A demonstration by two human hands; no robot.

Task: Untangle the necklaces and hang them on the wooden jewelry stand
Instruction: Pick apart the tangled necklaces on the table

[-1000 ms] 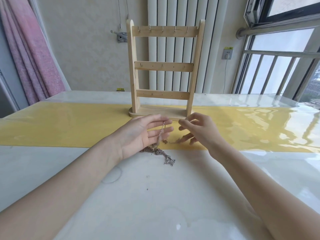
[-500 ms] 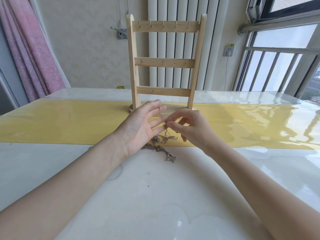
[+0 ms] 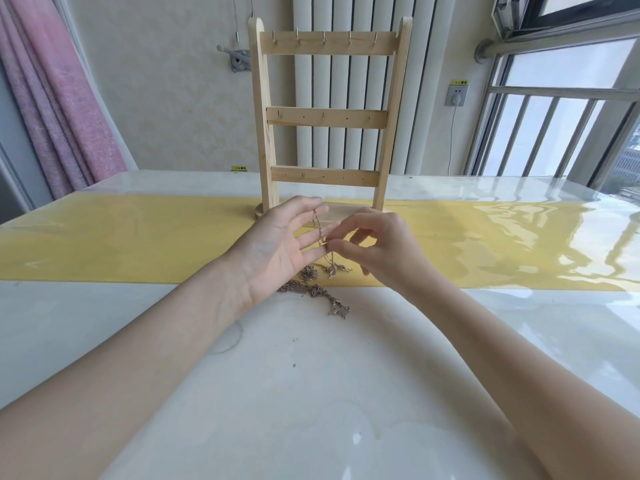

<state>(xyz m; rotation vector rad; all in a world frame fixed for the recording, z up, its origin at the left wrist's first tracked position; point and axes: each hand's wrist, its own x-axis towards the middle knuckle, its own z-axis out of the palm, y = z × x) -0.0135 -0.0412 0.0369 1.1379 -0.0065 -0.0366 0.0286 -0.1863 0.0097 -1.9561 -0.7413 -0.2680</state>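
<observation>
A wooden jewelry stand (image 3: pixel 327 119) with three hooked rails stands upright on the yellow runner, its hooks bare. In front of it lies a tangle of thin metal necklaces (image 3: pixel 313 291) on the table. One chain (image 3: pixel 320 233) rises from the tangle and runs across the straight, spread fingers of my left hand (image 3: pixel 277 247). My right hand (image 3: pixel 377 251) pinches that chain between thumb and forefinger just beside my left fingertips. A pendant end (image 3: pixel 340 310) lies nearest me.
The glossy white table (image 3: pixel 311 393) carries a yellow runner (image 3: pixel 121 244) across its middle. Behind it are a white radiator (image 3: pixel 346 81), a pink curtain (image 3: pixel 52 98) at the left and a window with railings (image 3: pixel 554 126) at the right.
My right hand has closed in from the right onto the chain at my left fingertips and lifted it slightly. Both hands have risen a little toward the stand's base.
</observation>
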